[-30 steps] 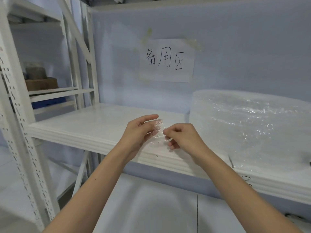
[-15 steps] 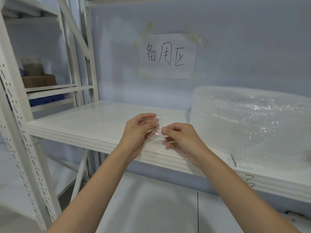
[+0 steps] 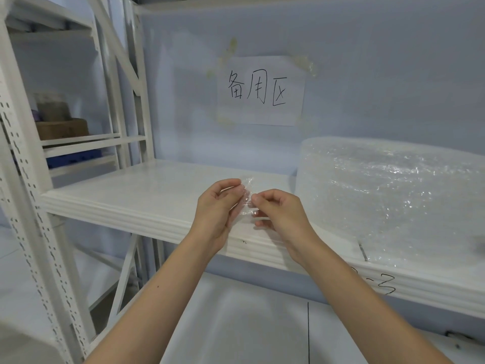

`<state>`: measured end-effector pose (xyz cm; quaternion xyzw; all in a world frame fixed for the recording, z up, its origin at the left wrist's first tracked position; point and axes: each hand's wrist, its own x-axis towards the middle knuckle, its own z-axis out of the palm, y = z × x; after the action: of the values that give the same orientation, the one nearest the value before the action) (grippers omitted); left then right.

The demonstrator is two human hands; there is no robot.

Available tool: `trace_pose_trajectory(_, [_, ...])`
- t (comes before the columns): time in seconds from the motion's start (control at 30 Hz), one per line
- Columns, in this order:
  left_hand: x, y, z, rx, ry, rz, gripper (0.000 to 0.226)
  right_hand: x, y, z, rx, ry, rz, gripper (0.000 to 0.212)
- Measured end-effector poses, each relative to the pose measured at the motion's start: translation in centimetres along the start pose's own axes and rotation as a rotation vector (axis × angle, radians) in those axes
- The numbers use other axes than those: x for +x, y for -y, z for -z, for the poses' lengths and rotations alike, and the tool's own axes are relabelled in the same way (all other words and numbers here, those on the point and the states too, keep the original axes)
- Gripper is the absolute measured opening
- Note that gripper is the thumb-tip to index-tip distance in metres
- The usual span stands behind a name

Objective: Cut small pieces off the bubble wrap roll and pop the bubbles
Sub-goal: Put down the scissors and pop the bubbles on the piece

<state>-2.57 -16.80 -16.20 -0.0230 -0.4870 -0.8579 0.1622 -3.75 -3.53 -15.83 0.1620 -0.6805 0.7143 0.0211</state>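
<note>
In front of the white shelf point(image 3: 136, 195) we see 2 bare hands meet over its front edge, with a small piece of bubble wrap point(image 3: 246, 197) held between them. The piece is clear and hard to make out against the pale shelf; we can trace a crinkled top corner and a faint lower edge, but not single bubbles. The left hand point(image 3: 219, 208) pinches it with thumb and curled fingers on its left side, and the right hand point(image 3: 280, 211) pinches its right edge with fingertips drawn together, so both grips are clamped on the piece. How far the piece reaches behind the left fingers we cannot tell.

The bubble wrap roll point(image 3: 393, 195) lies on the same shelf to the right, well apart from the hands, a wide shiny cylinder whose right end is cut off by the frame edge. A thin dark mark near its lower front is too small for us to name.

The shelf is smooth and glossy, with a ribbed front lip bearing a handwritten 3. Behind it a pale blue wall carries a taped paper sign point(image 3: 261, 90) with 3 handwritten characters. To the left stands a white metal rack point(image 3: 23, 158) with punched uprights, holding a brown box point(image 3: 63, 128) and something blue below it.
</note>
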Motion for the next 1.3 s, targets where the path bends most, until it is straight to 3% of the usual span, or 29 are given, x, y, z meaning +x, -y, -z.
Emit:
trace_pose_trajectory(0.33, [-0.1,0.4,-0.4,0.062,-0.089,-0.065,0.013,-0.6,0.5,0.2,0.008,0.011,0.009,0.009])
trace_pose_trajectory(0.93, [-0.5,0.4,-1.3,-0.046,-0.004,0.014,0.010,0.1,-0.2,0.4,0.004,-0.122,0.075,0.009])
trace_pose_trajectory(1.13, [0.0,0.0,-0.9,0.226,0.080,-0.058,0.022,0.3,-0.4,0.7,-0.152,-0.133,0.146,0.017])
trace_pose_trajectory(1.3, [0.7,-0.8,-0.5,0.229,0.081,-0.059,0.012,0.2,-0.2,0.6,-0.117,-0.078,0.129,0.015])
